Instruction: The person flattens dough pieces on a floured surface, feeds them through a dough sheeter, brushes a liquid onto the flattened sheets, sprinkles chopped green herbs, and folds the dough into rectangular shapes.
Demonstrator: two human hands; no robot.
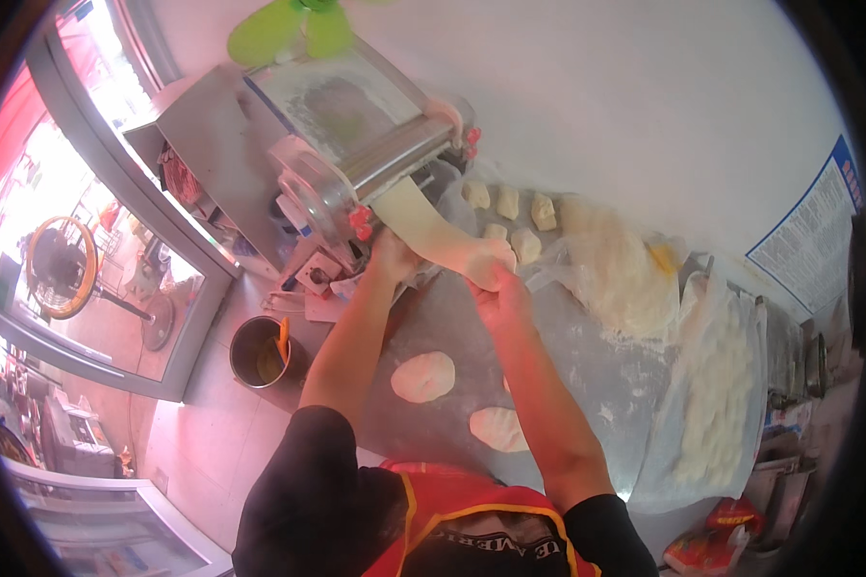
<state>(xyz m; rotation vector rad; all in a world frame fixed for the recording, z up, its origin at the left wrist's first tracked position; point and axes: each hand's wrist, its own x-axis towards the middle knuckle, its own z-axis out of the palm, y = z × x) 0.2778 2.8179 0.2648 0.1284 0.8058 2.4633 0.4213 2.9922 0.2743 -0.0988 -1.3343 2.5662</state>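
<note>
A long, pale dough sheet [433,227] hangs out of the metal rollers [404,155] of a dough sheeter and curves towards me. My right hand [501,292] grips its free end, where the dough folds over the fingers. Beside the sheet's left edge, just below the machine's outlet, is my left hand [395,258]; its fingers are partly hidden, so I cannot tell whether they hold anything. Flattened dough rounds [423,377] lie on the metal worktop [584,389] near me, one partly behind my right forearm. Several small dough pieces [507,203] sit beyond my right hand.
A large dough mass [613,267] lies under plastic at the back right. Plastic film also covers dough pieces [714,397] along the right side. A deep metal bucket [263,353] with an orange-handled tool stands left of the worktop. Green fan blades [289,32] hang above the sheeter.
</note>
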